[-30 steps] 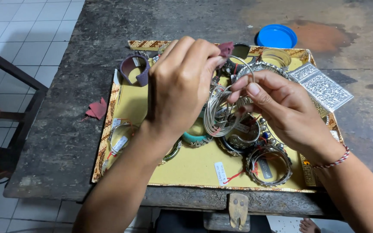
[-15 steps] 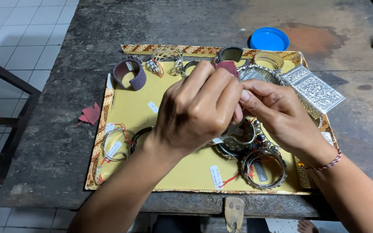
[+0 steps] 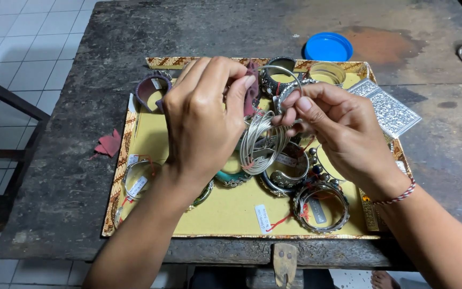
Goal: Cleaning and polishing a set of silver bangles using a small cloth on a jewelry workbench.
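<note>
Left grip (image 3: 201,115) pinches our red cloth (image 3: 252,88) against the wire bangles (image 3: 263,136), right grip (image 3: 335,128) clamps them, frame centre above the tray (image 3: 151,131). Polishing looks midway; other bracelets lie untouched.

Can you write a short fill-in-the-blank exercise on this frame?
1. The left hand pinches a small ____ cloth.
2. The right hand holds a bunch of thin ____ bangles.
3. The tray is lined in ____.
4. Beyond the tray lies a round ____ lid.

Missing words: red; silver; yellow; blue
</note>
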